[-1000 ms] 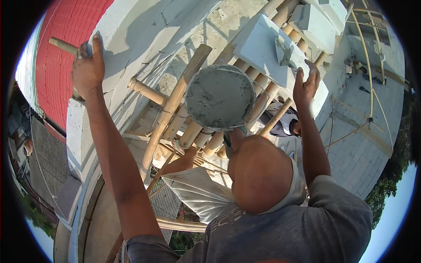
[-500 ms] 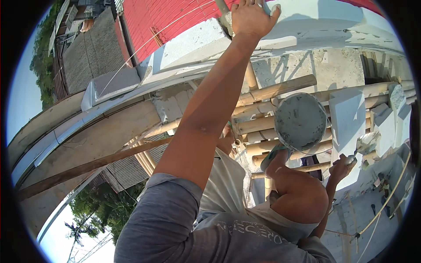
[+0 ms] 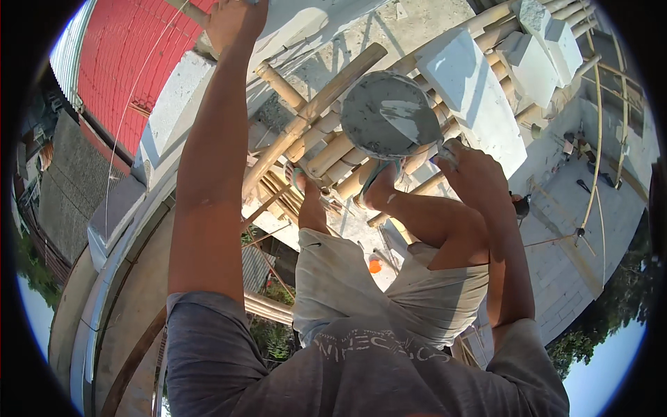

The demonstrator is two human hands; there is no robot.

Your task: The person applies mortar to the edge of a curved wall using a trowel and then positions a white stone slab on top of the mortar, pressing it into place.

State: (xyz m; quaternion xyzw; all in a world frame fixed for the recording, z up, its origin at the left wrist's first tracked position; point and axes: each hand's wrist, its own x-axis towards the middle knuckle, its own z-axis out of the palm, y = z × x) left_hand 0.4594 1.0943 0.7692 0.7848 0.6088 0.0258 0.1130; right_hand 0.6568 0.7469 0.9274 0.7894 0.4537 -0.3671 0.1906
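While the right grip (image 3: pixel 474 175) is closed around the trowel (image 3: pixel 410 119) handle just outside the bucket (image 3: pixel 379 153) rim, the blade reaches left of it, over or into the grey mortar (image 3: pixel 365 104); depth can't be told. Mortar nearly fills the bucket, which sits ahead and to the left of that grip. Left grip (image 3: pixel 235 26) well apart, at the top edge, next to the wall (image 3: pixel 179 94) and a pole end (image 3: pixel 186 10); fingers partly cut off, so can't tell if open or closed, or on what.

Surface: scaffold of bamboo poles (image 3: pixel 332 154), laid side by side, bucket standing on it, feet just beside. Outdoors, high up, sunlit, hard shadows. Red roof (image 3: pixel 121 80) on the left beyond the wall, grey roof (image 3: pixel 66 187) lower down. Right side: pale paved area (image 3: pixel 556 208) below, a rope (image 3: pixel 597 167) hanging in front. Trees (image 3: pixel 604 313) and sky at lower right.

Counts: one trowel, one bucket, two sandals (image 3: pixel 379 175) on two feet. One large white block (image 3: pixel 462 73) right of the bucket, at least two smaller blocks (image 3: pixel 531 61) behind it. Several poles, overlapping, exact number unclear. One small orange item (image 3: pixel 375 266) below, kind unclear.
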